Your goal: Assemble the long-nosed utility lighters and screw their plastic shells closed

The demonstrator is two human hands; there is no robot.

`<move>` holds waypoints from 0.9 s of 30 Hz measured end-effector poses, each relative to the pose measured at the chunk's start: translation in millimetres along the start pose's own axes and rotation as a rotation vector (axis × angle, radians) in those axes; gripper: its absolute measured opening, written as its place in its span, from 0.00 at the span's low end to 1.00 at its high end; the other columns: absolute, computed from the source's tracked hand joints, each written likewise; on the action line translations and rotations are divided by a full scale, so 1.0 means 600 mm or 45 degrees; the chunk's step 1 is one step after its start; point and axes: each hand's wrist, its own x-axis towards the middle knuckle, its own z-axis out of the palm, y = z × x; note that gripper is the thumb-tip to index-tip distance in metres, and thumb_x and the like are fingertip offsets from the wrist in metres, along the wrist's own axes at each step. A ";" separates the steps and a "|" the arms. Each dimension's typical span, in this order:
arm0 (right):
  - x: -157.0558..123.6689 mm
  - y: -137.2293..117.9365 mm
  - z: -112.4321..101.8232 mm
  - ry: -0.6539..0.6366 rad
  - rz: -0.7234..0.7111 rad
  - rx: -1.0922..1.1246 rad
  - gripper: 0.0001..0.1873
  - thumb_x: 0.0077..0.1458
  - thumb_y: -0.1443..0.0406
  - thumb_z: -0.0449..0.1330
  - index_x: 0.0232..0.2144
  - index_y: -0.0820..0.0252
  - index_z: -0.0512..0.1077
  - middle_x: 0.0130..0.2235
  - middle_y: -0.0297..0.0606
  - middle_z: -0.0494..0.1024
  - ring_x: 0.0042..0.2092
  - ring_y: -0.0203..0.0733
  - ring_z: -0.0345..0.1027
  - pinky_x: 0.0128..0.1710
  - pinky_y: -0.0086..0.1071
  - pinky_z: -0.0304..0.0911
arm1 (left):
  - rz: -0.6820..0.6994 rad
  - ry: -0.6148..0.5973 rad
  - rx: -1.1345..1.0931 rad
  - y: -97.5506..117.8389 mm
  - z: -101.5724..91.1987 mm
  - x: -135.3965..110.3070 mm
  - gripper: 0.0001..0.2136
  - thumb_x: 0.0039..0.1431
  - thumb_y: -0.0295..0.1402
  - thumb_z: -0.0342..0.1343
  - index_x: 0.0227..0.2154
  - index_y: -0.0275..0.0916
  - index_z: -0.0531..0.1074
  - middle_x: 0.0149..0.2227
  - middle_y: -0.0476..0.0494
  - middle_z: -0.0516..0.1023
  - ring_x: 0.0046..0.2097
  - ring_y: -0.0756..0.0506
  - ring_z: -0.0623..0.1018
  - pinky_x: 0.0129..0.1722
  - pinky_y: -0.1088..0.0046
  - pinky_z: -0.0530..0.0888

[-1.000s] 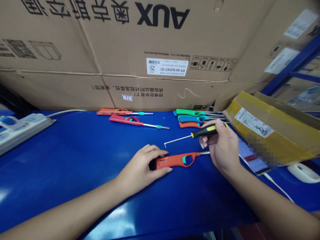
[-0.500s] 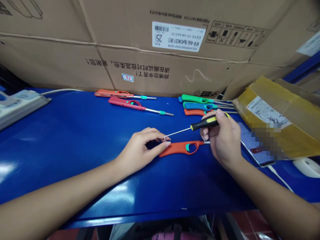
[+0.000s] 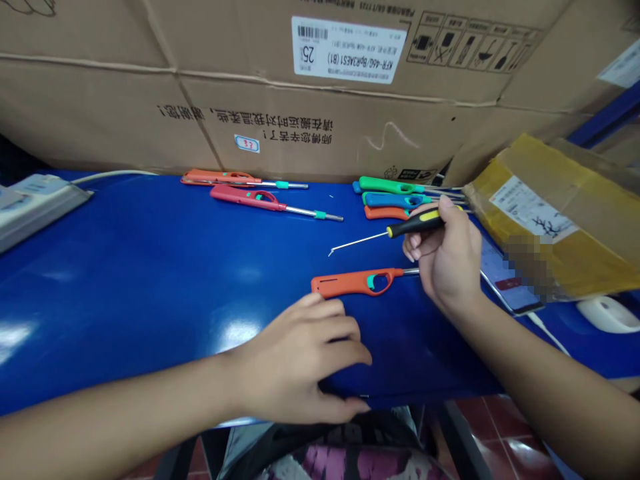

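My right hand (image 3: 447,257) is closed around a black and yellow screwdriver (image 3: 417,224), its thin shaft pointing left. A small metal bit (image 3: 331,253) shows at the tip; whether it clings there or lies on the table I cannot tell. Below the shaft lies an orange gas lighter (image 3: 345,283) with a green trigger, its metal tube partly hidden behind my right hand. My left hand (image 3: 305,360) is over the front edge of the table, empty, with thumb and curved fingers apart. Close to its thumb tip is a tiny pale sliver (image 3: 365,396).
Several lighters lie at the back: an orange one (image 3: 215,176), a red one (image 3: 245,197), and a pile with a green one (image 3: 385,185). A yellow-taped package (image 3: 530,213), a phone (image 3: 500,277) and a white mouse (image 3: 607,314) are right. A power strip (image 3: 45,207) sits left; a large carton (image 3: 280,113) stands behind.
My left hand has let go of the orange lighter's end and moved toward me, to the table's front edge. The screwdriver stays in my right hand. The view has tilted slightly downward.
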 end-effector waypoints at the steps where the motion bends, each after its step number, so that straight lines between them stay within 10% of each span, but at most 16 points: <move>1: 0.000 0.000 0.000 -0.005 -0.002 -0.013 0.17 0.63 0.54 0.58 0.25 0.55 0.72 0.16 0.29 0.64 0.16 0.32 0.56 0.14 0.30 0.50 | -0.005 -0.046 -0.020 0.006 0.005 -0.001 0.13 0.60 0.42 0.64 0.43 0.41 0.77 0.39 0.47 0.79 0.40 0.44 0.74 0.42 0.64 0.65; 13: 0.006 0.000 -0.007 0.012 -0.031 -0.028 0.18 0.62 0.51 0.59 0.26 0.54 0.71 0.17 0.28 0.63 0.17 0.32 0.55 0.14 0.30 0.50 | 0.038 -0.099 -0.042 0.010 0.019 0.009 0.08 0.70 0.32 0.55 0.37 0.41 0.78 0.36 0.47 0.80 0.40 0.46 0.75 0.43 0.66 0.66; 17: 0.011 0.000 -0.015 0.035 -0.026 0.008 0.17 0.60 0.50 0.60 0.25 0.54 0.71 0.16 0.29 0.64 0.16 0.33 0.55 0.14 0.30 0.50 | 0.060 0.135 -0.234 0.000 -0.003 0.018 0.04 0.67 0.30 0.59 0.37 0.40 0.79 0.35 0.46 0.82 0.39 0.48 0.78 0.45 0.69 0.70; 21: 0.008 0.005 -0.016 0.045 0.021 -0.023 0.18 0.59 0.51 0.61 0.26 0.57 0.72 0.17 0.28 0.66 0.17 0.31 0.57 0.15 0.26 0.52 | -0.146 0.674 -0.115 -0.068 -0.068 0.060 0.05 0.63 0.33 0.63 0.33 0.39 0.80 0.34 0.44 0.83 0.36 0.48 0.78 0.38 0.72 0.74; 27: 0.000 0.009 -0.009 -0.002 0.074 -0.010 0.19 0.58 0.51 0.63 0.25 0.59 0.73 0.15 0.28 0.66 0.16 0.29 0.55 0.14 0.24 0.50 | -0.552 0.663 0.186 -0.223 -0.131 0.151 0.07 0.61 0.35 0.64 0.32 0.36 0.78 0.36 0.44 0.81 0.39 0.45 0.78 0.44 0.67 0.76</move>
